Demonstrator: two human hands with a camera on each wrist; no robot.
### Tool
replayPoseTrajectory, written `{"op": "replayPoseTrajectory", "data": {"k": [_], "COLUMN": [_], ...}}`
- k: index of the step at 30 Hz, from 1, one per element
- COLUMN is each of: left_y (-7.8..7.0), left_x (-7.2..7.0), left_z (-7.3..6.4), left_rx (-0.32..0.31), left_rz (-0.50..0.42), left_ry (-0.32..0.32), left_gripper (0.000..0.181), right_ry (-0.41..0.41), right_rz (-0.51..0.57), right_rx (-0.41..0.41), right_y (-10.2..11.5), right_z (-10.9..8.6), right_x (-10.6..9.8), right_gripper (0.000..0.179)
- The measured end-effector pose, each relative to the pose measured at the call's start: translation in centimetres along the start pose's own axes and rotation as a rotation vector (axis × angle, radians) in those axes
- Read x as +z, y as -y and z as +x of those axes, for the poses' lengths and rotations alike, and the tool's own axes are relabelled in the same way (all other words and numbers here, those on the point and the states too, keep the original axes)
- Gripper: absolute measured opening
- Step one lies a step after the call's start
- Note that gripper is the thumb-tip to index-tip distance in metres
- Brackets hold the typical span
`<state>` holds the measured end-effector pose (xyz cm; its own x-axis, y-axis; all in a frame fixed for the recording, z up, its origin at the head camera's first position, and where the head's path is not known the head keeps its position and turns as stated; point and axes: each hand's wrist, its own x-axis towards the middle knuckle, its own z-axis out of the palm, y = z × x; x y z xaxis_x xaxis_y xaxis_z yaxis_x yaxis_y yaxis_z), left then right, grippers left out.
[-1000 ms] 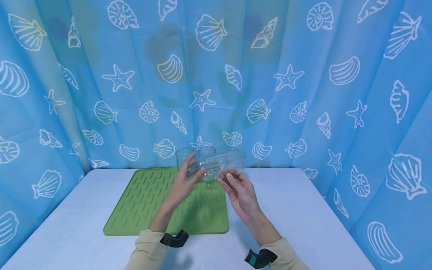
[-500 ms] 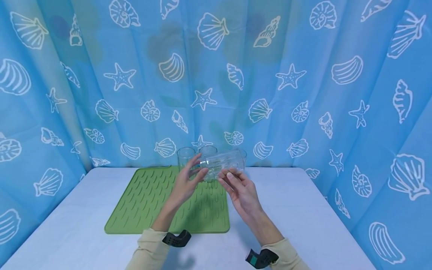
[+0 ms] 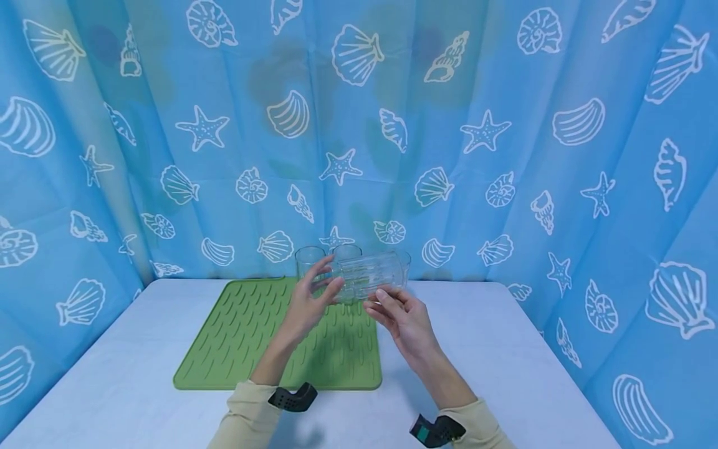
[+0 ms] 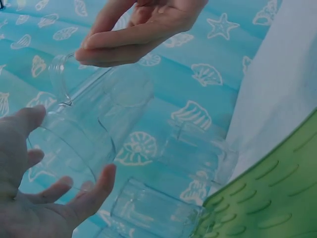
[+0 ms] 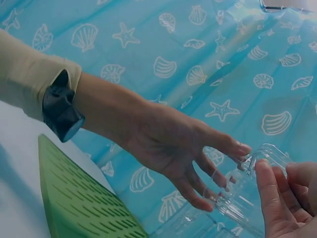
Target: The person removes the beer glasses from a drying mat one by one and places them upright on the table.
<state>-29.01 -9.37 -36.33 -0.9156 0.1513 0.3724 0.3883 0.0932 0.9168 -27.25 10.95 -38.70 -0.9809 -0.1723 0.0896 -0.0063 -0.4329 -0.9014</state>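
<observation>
A clear glass mug [image 3: 370, 274] with a loop handle [image 4: 58, 79] lies tilted on its side in the air between both hands, above the far edge of the green mat. My left hand [image 3: 305, 305] has its thumb and spread fingers curved round the mug's left end; some fingertips show through the glass in the left wrist view. My right hand [image 3: 405, 321] pinches the handle between thumb and fingers. Behind the mug, upright clear glasses stand at the back, one at the left [image 3: 310, 254], one in the middle [image 3: 347, 251] and one partly hidden at the right [image 3: 406, 259].
The ridged green mat [image 3: 235, 349] lies on the white-covered table [image 3: 477, 349], left of centre. A blue curtain [image 3: 359, 125] with white shell and starfish prints hangs behind the table and along both sides.
The mug has tilted and turned slightly between the hands. My right hand has shifted a little lower with the handle; the left hand has hardly moved.
</observation>
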Motion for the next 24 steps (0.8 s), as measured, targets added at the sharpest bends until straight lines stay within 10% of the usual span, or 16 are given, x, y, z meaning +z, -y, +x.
{"op": "replayPoseTrajectory", "data": {"k": [9, 24], "left_y": [1.1, 1.8], "left_x": [-0.2, -0.5], "left_z": [0.6, 0.8], "left_rx": [0.014, 0.024], "left_rz": [-0.049, 0.013], "left_ry": [-0.054, -0.095], "left_gripper": [0.057, 0.057], "right_ry": [-0.067, -0.182], "right_rz": [-0.471, -0.869], "right_rx": [-0.15, -0.452], "right_y": [0.8, 2.6], "right_z": [0.5, 0.2], "right_x": [-1.0, -2.2], "right_gripper": [0.042, 0.023]}}
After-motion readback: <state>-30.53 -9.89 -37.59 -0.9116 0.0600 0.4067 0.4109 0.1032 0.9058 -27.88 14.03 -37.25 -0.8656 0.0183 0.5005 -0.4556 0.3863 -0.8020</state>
